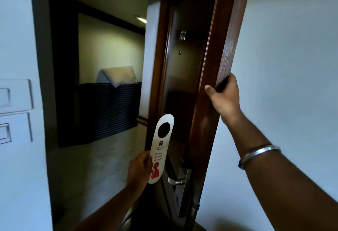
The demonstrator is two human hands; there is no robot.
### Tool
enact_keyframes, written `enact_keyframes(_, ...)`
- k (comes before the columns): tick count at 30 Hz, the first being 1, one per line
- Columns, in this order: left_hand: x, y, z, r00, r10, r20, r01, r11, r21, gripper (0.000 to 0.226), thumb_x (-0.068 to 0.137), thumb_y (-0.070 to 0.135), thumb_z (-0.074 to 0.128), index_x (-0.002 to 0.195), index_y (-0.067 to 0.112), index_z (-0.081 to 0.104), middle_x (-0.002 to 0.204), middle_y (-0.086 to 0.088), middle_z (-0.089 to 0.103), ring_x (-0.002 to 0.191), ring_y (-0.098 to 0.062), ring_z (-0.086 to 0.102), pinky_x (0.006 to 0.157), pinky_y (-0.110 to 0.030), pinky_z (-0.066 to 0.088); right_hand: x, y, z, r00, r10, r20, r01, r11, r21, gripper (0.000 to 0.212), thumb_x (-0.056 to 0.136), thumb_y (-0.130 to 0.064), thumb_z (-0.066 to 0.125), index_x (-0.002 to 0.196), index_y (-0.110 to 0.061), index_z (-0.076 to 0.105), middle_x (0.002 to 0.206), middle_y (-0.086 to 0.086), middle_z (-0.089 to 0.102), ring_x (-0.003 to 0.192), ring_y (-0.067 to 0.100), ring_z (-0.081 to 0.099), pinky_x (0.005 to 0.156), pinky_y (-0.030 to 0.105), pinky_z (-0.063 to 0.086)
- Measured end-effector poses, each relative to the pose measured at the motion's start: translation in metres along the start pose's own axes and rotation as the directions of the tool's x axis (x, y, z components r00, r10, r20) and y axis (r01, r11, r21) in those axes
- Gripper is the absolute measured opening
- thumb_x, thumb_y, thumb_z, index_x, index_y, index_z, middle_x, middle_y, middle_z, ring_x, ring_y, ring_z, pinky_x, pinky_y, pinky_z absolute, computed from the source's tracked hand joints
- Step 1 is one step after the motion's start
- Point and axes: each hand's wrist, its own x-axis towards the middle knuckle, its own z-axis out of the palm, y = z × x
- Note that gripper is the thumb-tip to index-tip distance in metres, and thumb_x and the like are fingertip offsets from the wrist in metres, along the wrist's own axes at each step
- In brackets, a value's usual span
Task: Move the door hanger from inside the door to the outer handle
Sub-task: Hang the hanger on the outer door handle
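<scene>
My left hand (140, 170) holds a white door hanger (161, 148) upright by its lower left edge. The hanger has a round hole near the top and red "Please do not disturb" print. A metal lever handle (176, 181) on the dark wooden door (184, 88) sits just right of and below the hanger. My right hand (224, 97) grips the door's edge (226, 44) at about mid height; a metal bangle circles that wrist. The door stands partly open.
Through the gap I see a corridor with a pale floor (95, 166), a dark ribbed bin (108, 108) with white linen on top, and a ceiling light. White switch plates (14, 110) are on the left wall. A plain wall fills the right.
</scene>
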Motion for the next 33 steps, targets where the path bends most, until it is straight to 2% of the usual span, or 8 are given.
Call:
enact_keyframes(4, 0.009, -0.003, 0.022, 0.999, -0.022, 0.048, 0.022, 1.0, 0.013, 0.022, 0.097, 0.018, 0.057, 0.112, 0.032, 0.064, 0.116, 0.0, 0.072, 0.101, -0.019, 0.071, 0.07, -0.028, 0.063, 0.004, 0.007, -0.021, 0.983, -0.181, 0.032, 0.181, 0.93, -0.32, 0.083, 0.085, -0.034, 0.071, 0.153, -0.015, 0.026, 0.157, 0.007, 0.036, 0.144, 0.025, 0.035, 0.115, 0.032, 0.029)
enact_keyframes(7, 0.014, -0.009, 0.031, 0.997, -0.019, 0.08, 0.017, 1.0, 0.025, 0.02, 0.097, 0.02, 0.057, 0.113, 0.03, 0.064, 0.114, 0.002, 0.072, 0.1, -0.018, 0.072, 0.07, -0.029, 0.063, 0.005, 0.001, -0.025, 0.768, -0.526, 0.365, 0.601, 0.396, -0.694, 0.086, 0.086, -0.04, 0.061, 0.156, -0.012, 0.018, 0.164, 0.015, 0.018, 0.15, 0.034, 0.019, 0.119, 0.042, 0.017)
enact_keyframes(10, 0.017, -0.018, 0.037, 0.995, -0.029, 0.095, 0.023, 0.997, 0.07, 0.021, 0.098, 0.02, 0.055, 0.117, 0.024, 0.063, 0.115, 0.0, 0.071, 0.101, -0.019, 0.071, 0.072, -0.036, 0.064, 0.005, 0.005, -0.01, 0.578, -0.229, 0.783, 0.797, -0.046, -0.602, 0.093, 0.085, -0.06, 0.053, 0.158, -0.019, 0.013, 0.165, 0.017, 0.011, 0.151, 0.037, 0.013, 0.121, 0.051, 0.006)
enact_keyframes(14, 0.005, -0.031, 0.04, 0.996, -0.04, 0.082, 0.034, 0.996, 0.079, 0.03, 0.101, 0.021, 0.049, 0.131, 0.019, 0.056, 0.12, -0.006, 0.069, 0.101, -0.023, 0.071, 0.074, -0.043, 0.064, -0.011, 0.043, -0.002, 0.491, 0.226, 0.841, 0.846, -0.356, -0.398, 0.112, 0.079, -0.08, 0.04, 0.157, -0.013, -0.004, 0.164, 0.019, -0.01, 0.151, 0.038, -0.009, 0.118, 0.057, -0.011)
enact_keyframes(19, 0.025, -0.048, 0.054, 0.991, -0.128, 0.047, 0.125, 0.99, 0.061, 0.034, 0.104, 0.023, 0.04, 0.137, 0.023, 0.049, 0.117, -0.012, 0.067, 0.09, -0.032, 0.071, 0.056, -0.03, 0.06, 0.007, 0.09, 0.009, 0.537, 0.377, 0.755, 0.816, -0.46, -0.35, 0.115, 0.079, -0.086, 0.031, 0.157, -0.01, -0.008, 0.164, 0.02, -0.015, 0.15, 0.039, -0.016, 0.117, 0.057, -0.015)
enact_keyframes(25, 0.045, -0.06, 0.07, 0.992, -0.073, 0.1, 0.056, 0.984, 0.169, 0.046, 0.102, 0.014, 0.044, 0.146, 0.026, 0.041, 0.129, -0.009, 0.053, 0.115, -0.023, 0.058, 0.093, -0.041, 0.055, 0.019, 0.112, 0.007, 0.57, 0.379, 0.729, 0.78, -0.53, -0.333, 0.113, 0.079, -0.087, 0.023, 0.157, -0.01, -0.003, 0.165, 0.019, -0.011, 0.15, 0.041, -0.013, 0.116, 0.058, -0.014)
enact_keyframes(30, 0.056, -0.069, 0.076, 0.933, -0.146, 0.328, 0.105, 0.985, 0.14, 0.039, 0.099, 0.039, 0.053, 0.137, 0.033, 0.05, 0.114, 0.007, 0.056, 0.1, -0.002, 0.063, 0.076, -0.022, 0.058, 0.026, 0.125, -0.005, 0.562, 0.358, 0.746, 0.78, -0.531, -0.332, 0.112, 0.079, -0.087, 0.019, 0.157, -0.01, -0.003, 0.165, 0.019, -0.01, 0.15, 0.041, -0.013, 0.116, 0.058, -0.015)
enact_keyframes(33, 0.062, -0.076, 0.076, 0.82, -0.231, 0.524, 0.273, 0.962, -0.003, 0.029, 0.092, 0.045, 0.062, 0.119, 0.033, 0.063, 0.103, 0.013, 0.063, 0.095, 0.008, 0.064, 0.069, -0.012, 0.053, 0.031, 0.134, -0.012, 0.565, 0.331, 0.755, 0.77, -0.541, -0.338, 0.113, 0.078, -0.087, 0.018, 0.156, -0.009, -0.003, 0.164, 0.021, -0.009, 0.151, 0.041, -0.011, 0.116, 0.058, -0.014)
